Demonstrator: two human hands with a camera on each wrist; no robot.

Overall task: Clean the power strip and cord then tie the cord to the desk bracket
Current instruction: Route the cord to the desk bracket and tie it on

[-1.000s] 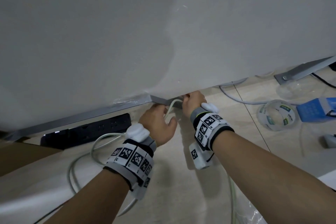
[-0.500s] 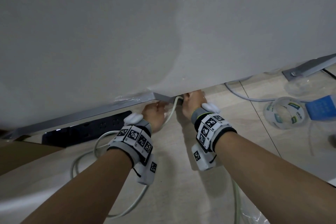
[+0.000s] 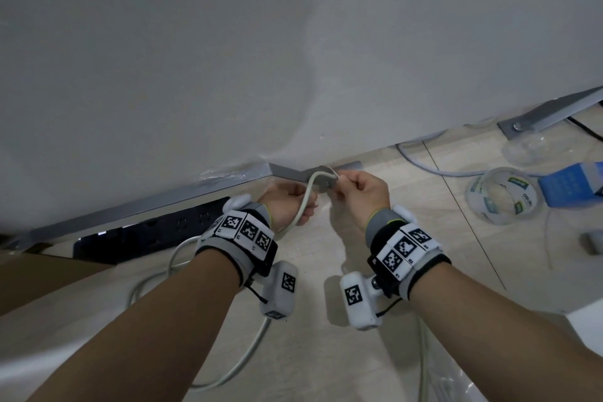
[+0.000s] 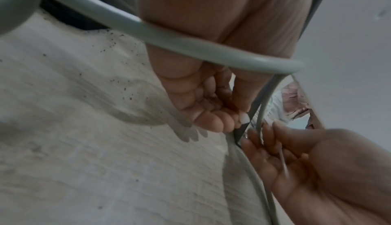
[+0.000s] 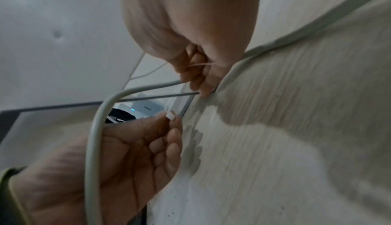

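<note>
A grey-white cord (image 3: 303,202) arches over the end of the grey metal desk bracket (image 3: 290,173). It runs back along the floor toward the black power strip (image 3: 156,232), which lies under the bracket rail. My left hand (image 3: 290,206) is just left of the cord, and its fingertips pinch the small white head of a cable tie (image 5: 170,115). Just right of the cord, my right hand (image 3: 362,196) pinches the tie's thin tail (image 5: 201,64) at the bracket tip. The tie's loop round the bracket is mostly hidden by fingers.
The white desk panel (image 3: 228,42) overhangs the upper view. On the wood floor at right lie a clear tape roll (image 3: 504,194), a blue box (image 3: 574,183) and a second bracket (image 3: 548,114). A brown board (image 3: 39,277) sits at left, and crumpled plastic (image 3: 450,378) at bottom right.
Both hands have drawn back out from under the desk edge. The right hand's knuckles and the bracket tip with the cord over it now show.
</note>
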